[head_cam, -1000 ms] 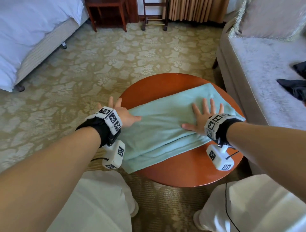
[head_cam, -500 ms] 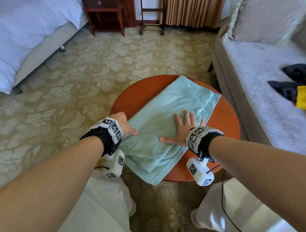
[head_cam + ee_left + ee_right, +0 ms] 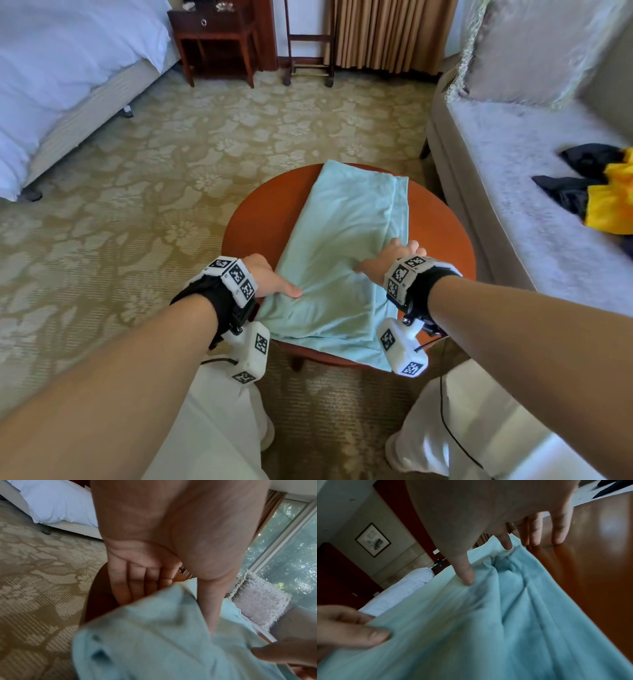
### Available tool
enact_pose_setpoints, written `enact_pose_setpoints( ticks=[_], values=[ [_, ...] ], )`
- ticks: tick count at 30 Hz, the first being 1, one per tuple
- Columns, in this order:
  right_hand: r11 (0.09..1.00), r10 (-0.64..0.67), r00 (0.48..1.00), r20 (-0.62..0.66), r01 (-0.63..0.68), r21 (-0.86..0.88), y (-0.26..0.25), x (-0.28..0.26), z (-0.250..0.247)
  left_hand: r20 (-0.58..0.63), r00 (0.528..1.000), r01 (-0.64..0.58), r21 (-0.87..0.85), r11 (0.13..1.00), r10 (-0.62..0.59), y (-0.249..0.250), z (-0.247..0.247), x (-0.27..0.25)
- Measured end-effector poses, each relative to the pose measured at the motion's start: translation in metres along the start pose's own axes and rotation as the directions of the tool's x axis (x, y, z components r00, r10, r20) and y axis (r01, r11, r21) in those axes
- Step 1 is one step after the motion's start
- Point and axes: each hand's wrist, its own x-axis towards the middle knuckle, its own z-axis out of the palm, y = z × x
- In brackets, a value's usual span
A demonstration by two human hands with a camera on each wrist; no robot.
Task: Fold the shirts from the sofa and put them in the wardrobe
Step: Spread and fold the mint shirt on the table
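A light blue folded shirt (image 3: 346, 240) lies lengthwise on the round wooden table (image 3: 260, 219), its near end hanging over the front rim. My left hand (image 3: 274, 284) pinches its near left edge, thumb on top. In the left wrist view the fingers (image 3: 133, 585) run straight down behind the shirt (image 3: 154, 642). My right hand (image 3: 394, 257) grips the near right edge. In the right wrist view its thumb (image 3: 464, 572) digs into bunched fabric (image 3: 505, 615) and the outer fingertips touch the table (image 3: 590, 561). A dark garment (image 3: 582, 164) and a yellow one (image 3: 609, 202) lie on the sofa (image 3: 513, 154).
The sofa stands right of the table with a fringed cushion (image 3: 531, 48) at its far end. A bed (image 3: 51, 68) fills the far left, with a wooden nightstand (image 3: 219, 34) and a rack (image 3: 308, 44) by the curtains. Patterned carpet lies between them.
The shirt has been turned from lying across the table to lying lengthwise away from me. Both hands went from pressing flat on it to gripping its near side edges.
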Motion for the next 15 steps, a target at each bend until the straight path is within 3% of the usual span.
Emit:
enact_pose_setpoints(
  ticks=[8,11,15],
  values=[
    [0.990,0.130,0.991,-0.030,-0.128,0.056,0.006,-0.035,0.017,-0.052,0.999,0.011,-0.004,1.000,-0.011,0.001,0.023,-0.023],
    [0.996,0.070,0.996,-0.049,-0.067,0.063,0.007,-0.040,0.021,-0.063,0.998,0.014,0.013,1.000,-0.013,-0.002,0.031,-0.032],
    [0.975,0.028,0.997,0.069,-0.043,0.217,0.014,-0.052,0.019,-0.091,0.996,-0.003,-0.007,1.000,0.002,-0.006,0.037,-0.034]
  ],
)
